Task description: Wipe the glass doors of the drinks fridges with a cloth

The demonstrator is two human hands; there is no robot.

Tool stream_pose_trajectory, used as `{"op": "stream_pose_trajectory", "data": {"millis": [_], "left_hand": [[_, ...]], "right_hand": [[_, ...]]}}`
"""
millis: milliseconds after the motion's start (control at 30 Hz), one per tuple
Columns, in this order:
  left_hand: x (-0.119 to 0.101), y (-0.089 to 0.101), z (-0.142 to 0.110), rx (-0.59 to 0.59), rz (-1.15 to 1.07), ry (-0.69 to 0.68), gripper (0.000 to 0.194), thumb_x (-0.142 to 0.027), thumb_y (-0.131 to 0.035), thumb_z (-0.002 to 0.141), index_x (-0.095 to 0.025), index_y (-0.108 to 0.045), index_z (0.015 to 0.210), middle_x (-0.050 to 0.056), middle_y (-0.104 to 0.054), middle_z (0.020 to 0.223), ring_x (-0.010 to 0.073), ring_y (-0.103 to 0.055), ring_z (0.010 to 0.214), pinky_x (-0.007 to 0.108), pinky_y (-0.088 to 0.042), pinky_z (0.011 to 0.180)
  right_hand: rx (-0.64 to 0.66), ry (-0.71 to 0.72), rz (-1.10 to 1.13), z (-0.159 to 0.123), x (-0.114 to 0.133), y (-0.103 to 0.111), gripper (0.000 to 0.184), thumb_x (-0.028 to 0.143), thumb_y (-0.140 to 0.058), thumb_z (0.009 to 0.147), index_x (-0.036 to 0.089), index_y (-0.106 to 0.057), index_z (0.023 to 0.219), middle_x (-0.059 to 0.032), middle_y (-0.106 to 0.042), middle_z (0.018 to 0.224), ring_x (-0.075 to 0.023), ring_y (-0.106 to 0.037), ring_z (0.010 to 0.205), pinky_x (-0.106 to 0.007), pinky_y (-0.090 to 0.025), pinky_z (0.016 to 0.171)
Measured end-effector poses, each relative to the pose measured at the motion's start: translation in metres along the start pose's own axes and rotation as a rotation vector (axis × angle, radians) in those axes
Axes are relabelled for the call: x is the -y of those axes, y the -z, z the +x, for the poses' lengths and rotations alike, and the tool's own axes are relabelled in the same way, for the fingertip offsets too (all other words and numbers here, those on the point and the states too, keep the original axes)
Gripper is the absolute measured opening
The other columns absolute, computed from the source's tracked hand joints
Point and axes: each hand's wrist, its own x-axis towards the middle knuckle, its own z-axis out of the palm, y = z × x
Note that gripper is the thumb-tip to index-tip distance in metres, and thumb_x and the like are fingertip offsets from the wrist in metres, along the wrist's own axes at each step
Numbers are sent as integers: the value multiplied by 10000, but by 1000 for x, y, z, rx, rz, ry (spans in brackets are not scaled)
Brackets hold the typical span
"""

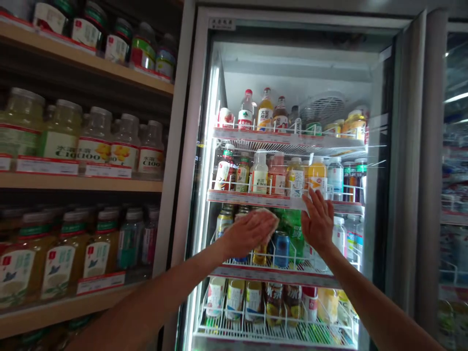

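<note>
My left hand (250, 233) lies flat over a pale cloth (269, 214), pressing it to the glass door of a lit drinks fridge. The cloth's edge shows past my fingertips. To the right, my right hand (317, 219) is open, fingers extended upward, its palm toward the glass; it appears to rest on the pane. Behind the glass, an orange drink bottle (317, 174) stands just above my right fingers. A blue can (281, 248) and green bottles (297, 233) show between my hands on the third shelf. My left hand hides part of that shelf.
The fridge's metal frame (185, 146) runs down the left side. Beyond it, wooden shelves (91, 181) carry rows of bottles. A broad metal post (431, 185) stands at the right, with another glass-fronted cooler (455, 204) past it. White wire racks (274, 331) hold the lower drinks.
</note>
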Motion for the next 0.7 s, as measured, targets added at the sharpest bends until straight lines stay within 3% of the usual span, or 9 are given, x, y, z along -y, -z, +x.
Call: {"op": "stream_pose_trajectory", "data": {"millis": [67,167,233,400,433,533,600,633,700], "left_hand": [[8,2,1,8,-11,-4,469,-251,-381,901,-169,-350,1361,41,-356,1449,201,-180,1392,379,-260,1134],[33,5,4,-96,38,431,473,-246,-364,902,-133,-346,1361,92,-367,1437,234,-178,1392,442,-268,1122],[35,5,2,-146,63,572,484,-255,-381,895,-113,-350,1357,120,-365,1433,259,-157,1395,473,-264,1116],[-4,1,-17,-3,-23,13,468,-271,-410,892,-189,-375,1351,33,-370,1442,200,-150,1399,374,-240,1136],[-7,1,-21,0,-24,17,475,-272,-411,892,-194,-365,1358,30,-362,1447,200,-148,1399,377,-236,1138],[-3,0,-28,-76,27,406,518,-258,-408,887,-145,-316,1385,97,-339,1452,250,-126,1402,460,-248,1122],[-6,0,-35,-98,35,531,530,-249,-406,882,-120,-309,1387,130,-341,1446,272,-123,1400,488,-266,1107],[-11,1,-39,-86,21,467,523,-250,-412,879,-126,-326,1379,123,-354,1440,267,-133,1399,478,-272,1108],[-25,3,-50,-10,-31,148,499,-264,-428,872,-153,-375,1356,84,-384,1428,227,-168,1395,412,-277,1119]], "right_hand": [[3,3,2,0,0,0,531,219,-421,866,251,-321,1387,-76,-411,1416,-216,-318,1345,-454,-242,1086],[14,-2,8,0,-1,0,536,219,-406,868,255,-305,1394,-69,-399,1425,-208,-306,1351,-445,-228,1095],[20,-9,10,-1,-1,0,537,221,-396,870,264,-298,1397,-61,-397,1427,-202,-300,1354,-441,-221,1099],[21,-15,13,-1,-1,0,535,220,-402,869,271,-305,1393,-57,-398,1427,-198,-297,1355,-445,-216,1100],[22,-16,16,-1,-1,0,537,219,-401,869,271,-302,1394,-56,-397,1427,-199,-299,1354,-446,-218,1099],[20,-16,26,0,0,1,540,217,-399,868,273,-299,1396,-53,-394,1429,-202,-299,1354,-451,-219,1099],[16,-13,25,0,0,1,537,218,-408,866,265,-309,1392,-59,-400,1425,-204,-300,1354,-449,-222,1099],[14,-13,22,0,0,1,536,219,-413,865,262,-313,1390,-61,-402,1423,-204,-299,1354,-448,-223,1099],[18,-14,16,0,0,2,538,222,-415,865,264,-310,1391,-60,-400,1424,-204,-300,1354,-447,-229,1097]]}}
